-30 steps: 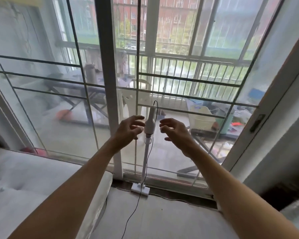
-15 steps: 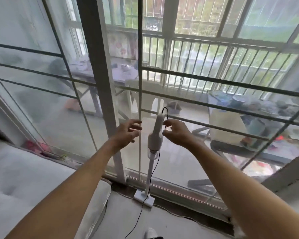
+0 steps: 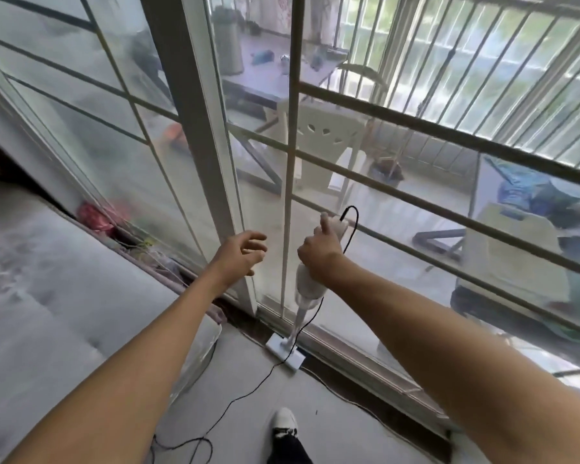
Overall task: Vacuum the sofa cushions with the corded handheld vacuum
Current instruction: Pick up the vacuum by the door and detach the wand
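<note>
A white corded vacuum [image 3: 308, 288] stands upright against the glass door, its flat floor head [image 3: 286, 356] on the floor by the door track. My right hand [image 3: 319, 252] is closed around the vacuum's handle near its top. A thin black cord [image 3: 350, 226] loops out of the handle top and runs down across the floor. To the left of the vacuum, my left hand [image 3: 240, 256] hovers with fingers spread and holds nothing. A grey sofa cushion [image 3: 57, 316] fills the lower left.
The sliding glass door frame [image 3: 198, 128] stands right behind the vacuum. Black cord [image 3: 195, 443] coils loosely on the floor near my white shoe [image 3: 283, 421]. Beyond the glass are a white chair [image 3: 322, 145], a table and clutter on the balcony.
I have moved closer and the view has tilted down. My right hand went from open beside the handle to closed around it. My left hand stays open to the left.
</note>
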The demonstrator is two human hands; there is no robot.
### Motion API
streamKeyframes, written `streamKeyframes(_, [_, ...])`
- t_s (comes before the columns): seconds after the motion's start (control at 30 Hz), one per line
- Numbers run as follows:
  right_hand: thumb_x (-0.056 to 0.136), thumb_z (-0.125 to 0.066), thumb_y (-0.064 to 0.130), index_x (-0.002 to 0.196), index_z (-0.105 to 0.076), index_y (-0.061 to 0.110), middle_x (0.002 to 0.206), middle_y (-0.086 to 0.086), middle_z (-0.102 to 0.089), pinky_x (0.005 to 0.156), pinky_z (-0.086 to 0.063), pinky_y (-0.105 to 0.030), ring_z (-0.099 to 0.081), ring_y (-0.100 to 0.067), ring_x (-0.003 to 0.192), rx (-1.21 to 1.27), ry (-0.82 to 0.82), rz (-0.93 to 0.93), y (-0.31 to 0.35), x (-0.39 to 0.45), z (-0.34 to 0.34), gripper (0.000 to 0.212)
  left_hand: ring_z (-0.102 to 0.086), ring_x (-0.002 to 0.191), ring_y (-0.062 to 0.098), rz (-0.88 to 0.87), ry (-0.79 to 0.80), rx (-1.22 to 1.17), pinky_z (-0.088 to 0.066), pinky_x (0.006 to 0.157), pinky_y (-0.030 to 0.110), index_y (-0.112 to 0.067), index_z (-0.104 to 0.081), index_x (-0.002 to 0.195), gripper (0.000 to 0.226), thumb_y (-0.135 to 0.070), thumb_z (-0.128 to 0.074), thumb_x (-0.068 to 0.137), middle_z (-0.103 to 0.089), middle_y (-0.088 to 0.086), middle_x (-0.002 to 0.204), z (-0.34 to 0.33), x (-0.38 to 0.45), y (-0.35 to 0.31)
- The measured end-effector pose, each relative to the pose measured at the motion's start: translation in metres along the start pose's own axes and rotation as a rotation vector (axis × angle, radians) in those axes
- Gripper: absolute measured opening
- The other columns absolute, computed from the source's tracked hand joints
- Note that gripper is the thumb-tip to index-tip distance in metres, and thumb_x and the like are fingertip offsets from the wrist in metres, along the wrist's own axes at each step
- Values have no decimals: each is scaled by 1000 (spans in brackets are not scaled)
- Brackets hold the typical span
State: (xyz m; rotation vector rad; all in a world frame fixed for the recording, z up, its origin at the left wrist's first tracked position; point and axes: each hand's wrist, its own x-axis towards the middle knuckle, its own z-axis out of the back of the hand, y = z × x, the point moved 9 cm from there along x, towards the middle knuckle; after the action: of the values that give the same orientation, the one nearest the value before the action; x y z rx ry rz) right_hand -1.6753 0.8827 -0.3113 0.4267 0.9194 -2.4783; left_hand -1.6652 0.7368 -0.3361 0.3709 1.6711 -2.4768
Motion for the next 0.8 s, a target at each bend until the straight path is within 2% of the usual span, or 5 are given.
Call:
streamKeyframes(0.13, [99,-53,30,135,-55,12,133,-7,-60,109,-33,-46,-53,-29,126,-74,52,51,16,5,-5,40,-64,107,25,47,-13,-21,-55,71,31,-19,-63,121,29,-8,-59,94,-69,4,113,-3,2,19])
streamKeyframes(0.2, [99,-52,28,135,-55,12,134,-8,-58,104,-40,-44,-53,-30,126,-97,87,67,22,3,-10,40,-65,108,26,71,-13,-25,-55,71,32,-17,-64,121,30,-8,-59,94,-69,4,113,-4,-1,28])
streamKeyframes(0.37, [97,-58,33,136,-55,15,140,-6,-54,101,-40,-33,-51,-25,130,-53,146,129,32,-15,-16,43,-66,106,26,80,-8,-16,-56,71,32,-16,-63,123,30,-9,-57,95,-68,3,112,0,-19,40])
streamKeyframes(0.6, [93,-64,34,135,-56,15,141,-6,-55,105,-40,-39,-52,-26,130,60,187,51,63,-75,-10,46,-67,104,28,11,44,-25,-55,73,34,-18,-61,122,28,-10,-55,95,-69,5,110,3,-73,35])
streamKeyframes(0.8, [93,-62,33,130,-59,17,134,-3,-58,95,-46,-32,-55,-22,123,225,200,-45,86,-150,0,40,-69,98,26,-25,156,25,-56,79,38,-18,-55,125,26,-12,-53,99,-69,9,108,-14,-152,39])
